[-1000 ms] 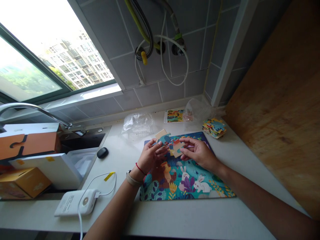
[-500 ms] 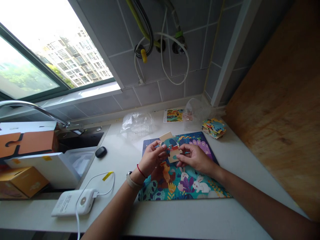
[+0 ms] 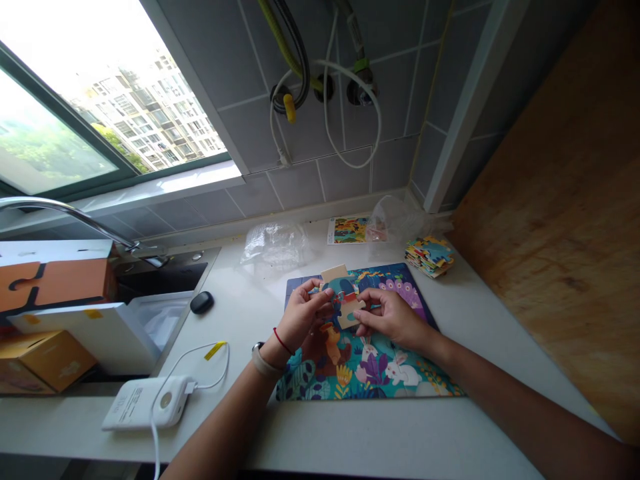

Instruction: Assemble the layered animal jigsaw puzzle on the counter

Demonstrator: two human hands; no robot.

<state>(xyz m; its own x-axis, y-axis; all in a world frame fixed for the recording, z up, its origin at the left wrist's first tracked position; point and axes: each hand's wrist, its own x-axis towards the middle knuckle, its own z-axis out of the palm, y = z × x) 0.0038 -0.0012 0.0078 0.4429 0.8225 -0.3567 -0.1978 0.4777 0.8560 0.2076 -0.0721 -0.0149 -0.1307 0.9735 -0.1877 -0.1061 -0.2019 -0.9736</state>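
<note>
Above an assembled jigsaw puzzle with rabbits, plants and a purple peacock, both hands are raised close together. My left hand, wearing a red string and a watch, is closed on the left side of some jigsaw pieces with teal, blue and cream on them. My right hand pinches the right edge of a cream, red and teal jigsaw piece. The pieces meet or overlap between the fingers; whether they are locked together I cannot tell. Part of the puzzle lies hidden under the hands.
A stack of loose jigsaw pieces sits at the back right. Behind the puzzle are a small picture card and clear plastic bags. To the left are a black mouse-like object, a white power bank with cable, and boxes over a sink.
The held pieces have tilted or shifted very slightly between my fingers. Both hands stay almost where they were, and the view has moved a little.
</note>
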